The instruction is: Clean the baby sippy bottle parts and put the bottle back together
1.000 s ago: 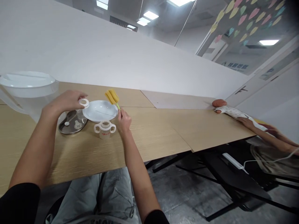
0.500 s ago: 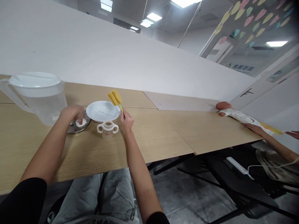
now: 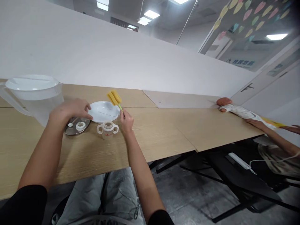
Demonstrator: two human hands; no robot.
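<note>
Your right hand [image 3: 126, 122] pinches the thin green handle of a sponge brush [image 3: 114, 97] between fingers and thumb, with the yellow sponge sticking up past the far rim of a white plate [image 3: 103, 112]. Your left hand [image 3: 70, 110] hangs over a metal tray [image 3: 77, 130], its fingers loosely curved, slightly apart and holding nothing. A white ring [image 3: 80, 126] and a small white piece [image 3: 70, 124] lie on the tray. Between your hands, just in front of the plate, stands a two-handled baby bottle [image 3: 107, 129] (its neck is open). A lidded plastic pitcher [image 3: 32, 101] stands beside the tray, near the left end of the tabletop [image 3: 164, 131]. Toward the right end, another person's hand [image 3: 256, 124] rests on a cloth-wrapped doll [image 3: 236, 112].
</note>
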